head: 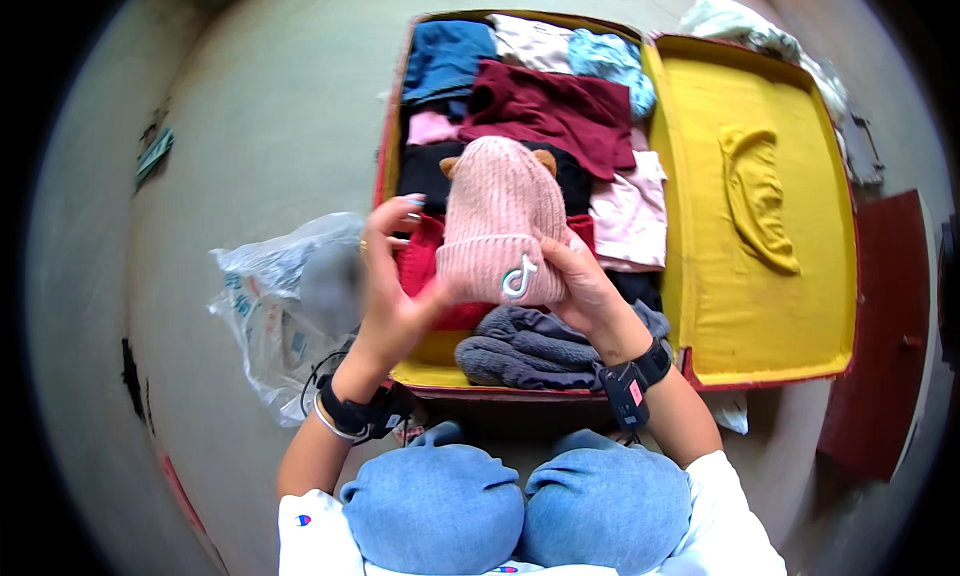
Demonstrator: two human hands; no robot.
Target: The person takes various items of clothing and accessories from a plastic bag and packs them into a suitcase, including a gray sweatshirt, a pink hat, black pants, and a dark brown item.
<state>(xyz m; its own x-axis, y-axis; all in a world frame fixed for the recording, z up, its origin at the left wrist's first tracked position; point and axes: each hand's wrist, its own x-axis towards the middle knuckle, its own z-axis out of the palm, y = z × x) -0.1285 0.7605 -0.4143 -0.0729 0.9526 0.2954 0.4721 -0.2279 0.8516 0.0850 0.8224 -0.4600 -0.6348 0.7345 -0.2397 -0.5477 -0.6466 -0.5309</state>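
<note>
A pink ribbed knit beanie point(499, 208) with small brown ears and a white music-note emblem is held over the suitcase. My right hand point(589, 287) grips its cuff at the lower right, thumb on top. Beside the beanie's left edge, my left hand point(397, 276) is raised with fingers spread and holds nothing; its thumb is blurred near the cuff. Below the hat lie a red garment point(420, 257) and a black one point(424, 178), both partly covered. Closer to me, a dark grey fleecy garment point(532, 347) is folded at the suitcase's near edge.
The open suitcase point(671, 223) has a yellow lining. Maroon point(555, 111), blue point(446, 58), light-blue patterned point(615, 66) and pale pink point(634, 216) clothes fill it. A clear plastic bag point(262, 306) lies left on the floor. At right stands a dark red panel point(874, 328).
</note>
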